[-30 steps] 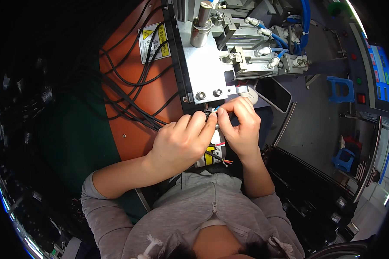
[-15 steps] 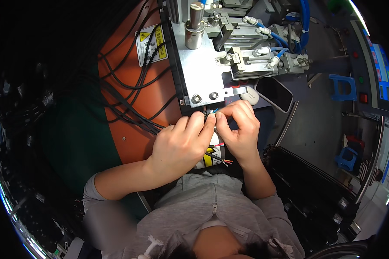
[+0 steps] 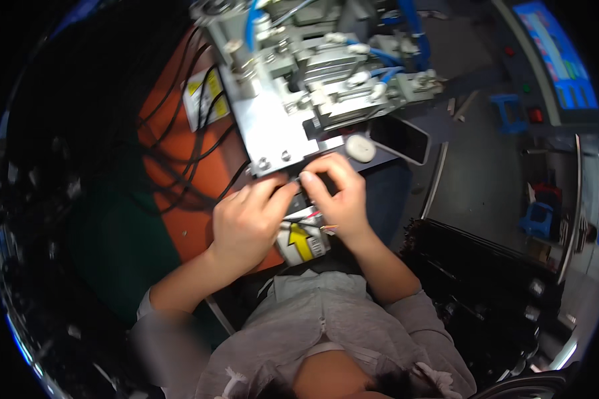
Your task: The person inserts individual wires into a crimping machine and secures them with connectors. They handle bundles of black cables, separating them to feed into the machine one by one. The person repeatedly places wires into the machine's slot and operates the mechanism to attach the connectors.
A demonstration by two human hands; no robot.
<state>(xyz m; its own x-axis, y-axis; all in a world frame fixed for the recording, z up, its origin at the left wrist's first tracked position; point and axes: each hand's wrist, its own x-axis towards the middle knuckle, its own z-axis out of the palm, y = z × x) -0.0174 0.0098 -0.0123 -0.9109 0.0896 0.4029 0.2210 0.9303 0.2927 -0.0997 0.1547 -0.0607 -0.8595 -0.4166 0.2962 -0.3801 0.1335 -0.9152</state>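
Observation:
Under the front edge of a metal fixture (image 3: 266, 126), both hands work close together. My left hand (image 3: 246, 216) is closed, thumb and forefinger pinched near the fixture's lower edge. Beside it, my right hand (image 3: 339, 196) also makes a pinch, thumb against forefinger. What lies between the fingertips is too small and blurred to make out. Below the hands, the bared coloured wire ends (image 3: 329, 228) of a black cable stick out near my right wrist. Behind them sits a white label with a yellow arrow (image 3: 300, 243).
Black cables (image 3: 193, 159) run over the orange surface (image 3: 170, 193) on the left. Right of the fixture lie a round white case (image 3: 360, 148) and a phone (image 3: 400, 139). Blue air tubes (image 3: 416, 33) rise behind. A lit screen (image 3: 556, 53) and blue stools (image 3: 538, 218) are farther right.
The view has shifted, so the fixture and hands appear farther left. More of the yellow arrow label shows below the hands. Both hands keep their pinch by the fixture's edge.

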